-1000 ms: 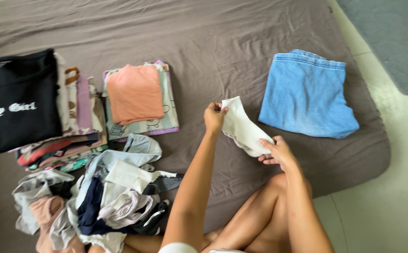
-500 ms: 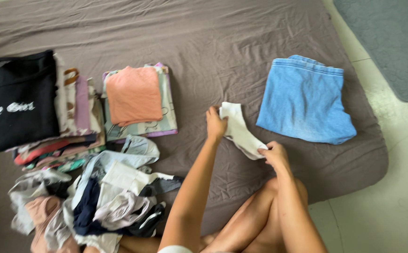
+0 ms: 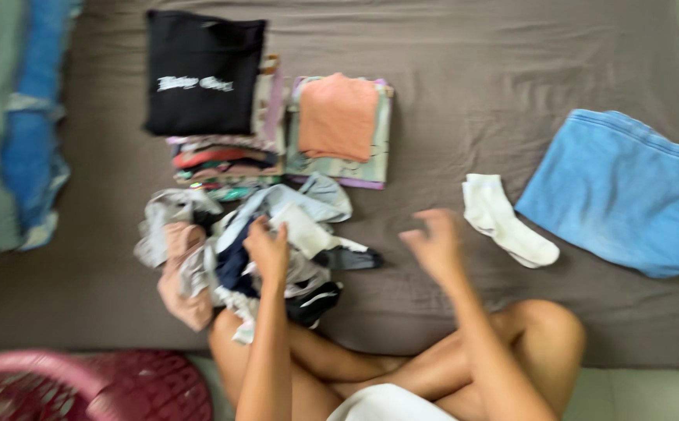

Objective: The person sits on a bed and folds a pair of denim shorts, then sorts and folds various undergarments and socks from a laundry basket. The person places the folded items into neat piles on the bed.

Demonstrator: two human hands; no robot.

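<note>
Gripping soft, crumpled cloth, my left hand (image 3: 267, 251) closes its fingers on the unsorted clothes heap (image 3: 253, 249) near the mattress's (image 3: 464, 47) front edge. My right hand (image 3: 435, 243) hovers loosely spread, holding nothing, over bare brown sheet. Just beside it lies a white folded sock (image 3: 505, 218), then a folded blue garment (image 3: 616, 191).

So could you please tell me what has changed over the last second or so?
Both hands let go of the white folded sock, which now lies on the brown sheet beside the folded blue denim garment. The left hand moved into the heap of unfolded clothes; the right hand hovers empty. The folded stacks stayed put.
</note>
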